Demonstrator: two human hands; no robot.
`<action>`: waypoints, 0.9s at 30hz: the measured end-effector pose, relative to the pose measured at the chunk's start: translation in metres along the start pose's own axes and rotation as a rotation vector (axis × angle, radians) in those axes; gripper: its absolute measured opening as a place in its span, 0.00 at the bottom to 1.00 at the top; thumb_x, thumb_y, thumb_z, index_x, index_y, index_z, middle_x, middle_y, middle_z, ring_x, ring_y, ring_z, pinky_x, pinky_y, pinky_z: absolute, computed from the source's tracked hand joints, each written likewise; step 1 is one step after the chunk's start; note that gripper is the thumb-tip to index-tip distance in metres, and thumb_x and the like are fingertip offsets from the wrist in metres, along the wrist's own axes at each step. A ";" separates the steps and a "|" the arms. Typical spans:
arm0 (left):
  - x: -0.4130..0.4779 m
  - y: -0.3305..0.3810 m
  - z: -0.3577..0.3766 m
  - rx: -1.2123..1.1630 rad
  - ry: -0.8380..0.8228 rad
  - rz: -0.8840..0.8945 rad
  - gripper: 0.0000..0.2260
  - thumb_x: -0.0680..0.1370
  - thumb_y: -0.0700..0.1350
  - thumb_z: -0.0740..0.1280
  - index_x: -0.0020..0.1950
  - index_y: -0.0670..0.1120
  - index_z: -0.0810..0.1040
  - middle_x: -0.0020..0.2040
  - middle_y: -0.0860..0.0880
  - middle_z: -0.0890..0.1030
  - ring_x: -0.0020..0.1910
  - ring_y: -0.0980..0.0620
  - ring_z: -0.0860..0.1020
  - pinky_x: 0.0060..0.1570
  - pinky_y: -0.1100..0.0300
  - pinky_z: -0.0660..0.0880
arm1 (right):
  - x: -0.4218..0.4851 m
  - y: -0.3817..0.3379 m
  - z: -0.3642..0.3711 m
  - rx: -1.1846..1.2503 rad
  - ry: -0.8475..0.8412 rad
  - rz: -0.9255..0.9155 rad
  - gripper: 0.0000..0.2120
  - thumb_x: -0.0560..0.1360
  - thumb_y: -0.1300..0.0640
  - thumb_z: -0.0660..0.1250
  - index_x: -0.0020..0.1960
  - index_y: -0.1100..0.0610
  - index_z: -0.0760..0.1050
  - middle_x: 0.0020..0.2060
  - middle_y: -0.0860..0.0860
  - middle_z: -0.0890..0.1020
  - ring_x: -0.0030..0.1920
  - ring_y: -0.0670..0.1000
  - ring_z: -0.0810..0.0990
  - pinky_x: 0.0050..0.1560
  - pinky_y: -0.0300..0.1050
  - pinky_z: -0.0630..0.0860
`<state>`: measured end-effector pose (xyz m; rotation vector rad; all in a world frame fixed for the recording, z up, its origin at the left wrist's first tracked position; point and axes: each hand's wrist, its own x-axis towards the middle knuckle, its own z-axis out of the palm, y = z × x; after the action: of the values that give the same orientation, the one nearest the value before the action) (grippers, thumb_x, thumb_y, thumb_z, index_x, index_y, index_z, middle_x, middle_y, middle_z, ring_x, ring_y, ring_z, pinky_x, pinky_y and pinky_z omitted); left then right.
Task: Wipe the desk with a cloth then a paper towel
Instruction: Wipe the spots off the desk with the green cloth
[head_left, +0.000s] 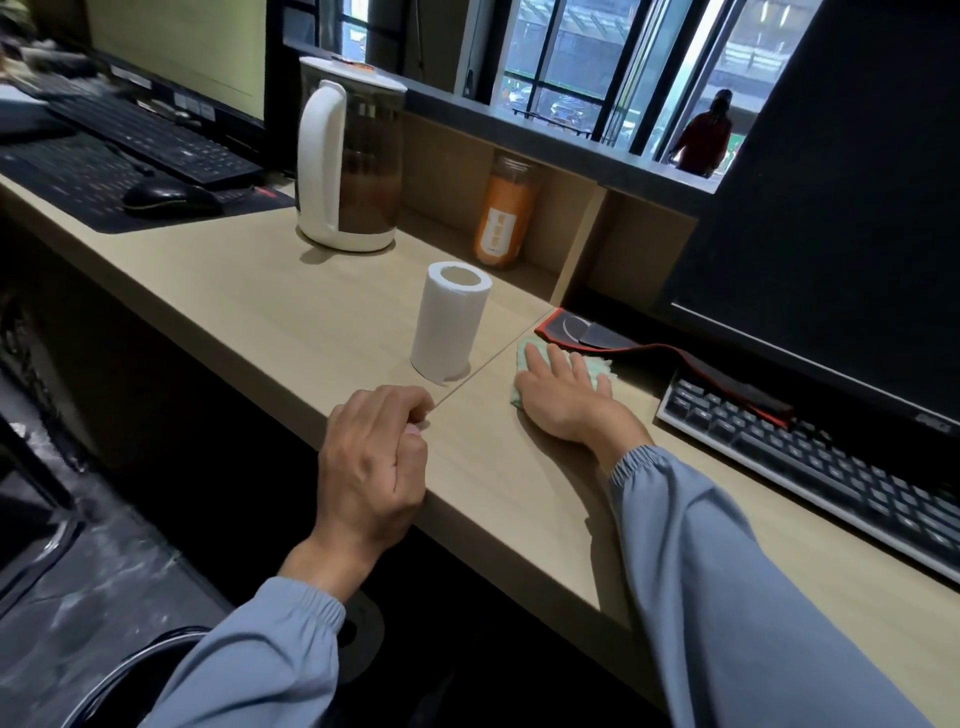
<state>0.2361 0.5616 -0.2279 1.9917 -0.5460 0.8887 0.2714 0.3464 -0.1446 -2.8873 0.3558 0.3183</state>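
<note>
Green cloth (540, 345) largely hidden beneath flat, straight right fingers (558, 364); left fingers (397, 402) curled, empty, tips unseen.

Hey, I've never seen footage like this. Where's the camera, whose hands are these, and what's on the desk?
There is no machine here: a person wears one wide-angle camera on the head, looking down at their own two hands. The right hand lies flat on a green cloth, pressing it onto the wooden desk. The left hand rests at the desk edge with curled fingers and holds nothing visible. Just beyond the hands stands a paper towel roll, upright and untouched. Behind it are a white kettle and an orange bottle; to the right, a keyboard in front of a dark monitor.
</note>
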 end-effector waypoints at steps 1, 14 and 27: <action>0.000 0.000 0.000 -0.001 -0.002 -0.002 0.14 0.77 0.44 0.55 0.51 0.43 0.79 0.43 0.49 0.80 0.43 0.47 0.73 0.46 0.52 0.66 | -0.006 -0.003 0.002 -0.005 -0.005 -0.008 0.28 0.84 0.45 0.41 0.83 0.44 0.39 0.82 0.48 0.38 0.81 0.54 0.35 0.78 0.62 0.34; 0.000 0.003 -0.006 -0.026 -0.037 -0.012 0.13 0.79 0.44 0.55 0.54 0.44 0.78 0.44 0.50 0.80 0.45 0.49 0.72 0.48 0.55 0.64 | -0.134 -0.041 0.050 -0.072 0.001 -0.131 0.27 0.85 0.44 0.37 0.82 0.43 0.33 0.81 0.46 0.34 0.79 0.51 0.29 0.78 0.60 0.31; -0.002 -0.008 -0.003 -0.031 -0.011 0.044 0.13 0.79 0.43 0.54 0.49 0.42 0.78 0.43 0.48 0.78 0.42 0.46 0.73 0.46 0.50 0.68 | -0.015 -0.028 0.009 0.023 0.014 0.069 0.28 0.84 0.44 0.40 0.83 0.45 0.40 0.83 0.49 0.39 0.81 0.55 0.36 0.78 0.62 0.36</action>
<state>0.2388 0.5685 -0.2326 1.9642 -0.6084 0.8911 0.2631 0.3782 -0.1444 -2.8604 0.4595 0.3035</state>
